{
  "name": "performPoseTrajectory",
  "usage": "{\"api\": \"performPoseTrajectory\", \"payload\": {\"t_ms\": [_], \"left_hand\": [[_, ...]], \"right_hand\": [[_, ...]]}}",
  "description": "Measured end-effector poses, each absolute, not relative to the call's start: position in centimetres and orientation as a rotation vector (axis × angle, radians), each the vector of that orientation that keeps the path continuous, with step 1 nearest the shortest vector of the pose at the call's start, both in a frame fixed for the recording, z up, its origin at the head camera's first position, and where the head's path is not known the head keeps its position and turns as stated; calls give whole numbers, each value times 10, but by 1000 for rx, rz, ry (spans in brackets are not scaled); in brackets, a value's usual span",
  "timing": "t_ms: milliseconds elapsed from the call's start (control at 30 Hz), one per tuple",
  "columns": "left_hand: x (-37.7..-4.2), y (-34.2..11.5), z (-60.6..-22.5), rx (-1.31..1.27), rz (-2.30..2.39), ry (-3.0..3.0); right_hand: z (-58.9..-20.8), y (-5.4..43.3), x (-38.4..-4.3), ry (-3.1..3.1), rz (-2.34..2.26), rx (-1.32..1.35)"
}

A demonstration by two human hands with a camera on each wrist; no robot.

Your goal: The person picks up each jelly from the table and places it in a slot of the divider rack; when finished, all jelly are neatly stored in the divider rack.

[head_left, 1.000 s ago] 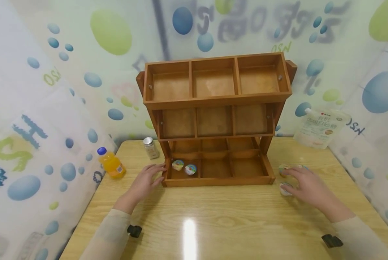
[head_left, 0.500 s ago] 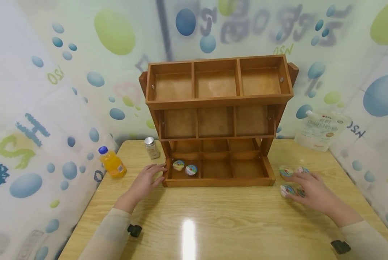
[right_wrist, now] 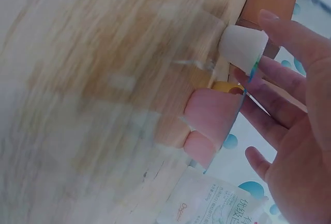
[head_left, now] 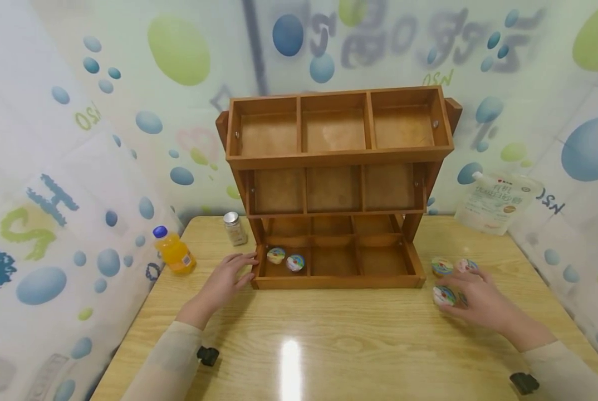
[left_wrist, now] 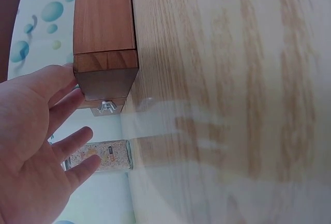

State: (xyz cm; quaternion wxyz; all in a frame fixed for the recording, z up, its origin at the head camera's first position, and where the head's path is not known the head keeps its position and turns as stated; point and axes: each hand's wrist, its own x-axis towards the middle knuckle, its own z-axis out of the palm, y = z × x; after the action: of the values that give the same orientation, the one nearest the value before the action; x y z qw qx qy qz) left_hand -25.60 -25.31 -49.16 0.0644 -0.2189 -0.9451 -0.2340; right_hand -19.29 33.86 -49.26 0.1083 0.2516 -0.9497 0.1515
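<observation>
My left hand (head_left: 226,284) rests its fingertips against the left end of the wooden three-tier rack (head_left: 336,282), fingers spread. The left wrist view shows them at the rack's corner (left_wrist: 106,61). On the right, my right hand (head_left: 479,298) hovers over several small jelly cups with printed lids. Its thumb and index finger straddle the white-bodied jelly cup (head_left: 444,296). In the right wrist view a small gap shows between the thumb and this white cup (right_wrist: 242,48); a pink cup (right_wrist: 212,113) stands beside it. Two jelly cups (head_left: 276,255) lie in the rack's bottom-left compartment.
An orange juice bottle (head_left: 175,250) and a glass seasoning jar (head_left: 236,229) stand left of the rack. At the back right a white spouted pouch (head_left: 499,203) leans against the patterned wall. Another jelly cup (head_left: 441,266) stands near the rack's right end.
My right hand drew back slightly to the right, uncovering the cups, then its thumb and index finger came to either side of the white cup. The left hand stays at the rack.
</observation>
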Motion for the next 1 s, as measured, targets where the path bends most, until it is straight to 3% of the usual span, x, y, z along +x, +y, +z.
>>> {"api": "performPoseTrajectory", "payload": {"t_ms": [400,1000], "left_hand": [[-256,-250,-490,-655,-724,-2877],[-256,-253,-490,-658,-729,-2873]], "right_hand": [[-486,336,-190,-2832,468,709],[-449,308,-200,-2644,400,792]]}}
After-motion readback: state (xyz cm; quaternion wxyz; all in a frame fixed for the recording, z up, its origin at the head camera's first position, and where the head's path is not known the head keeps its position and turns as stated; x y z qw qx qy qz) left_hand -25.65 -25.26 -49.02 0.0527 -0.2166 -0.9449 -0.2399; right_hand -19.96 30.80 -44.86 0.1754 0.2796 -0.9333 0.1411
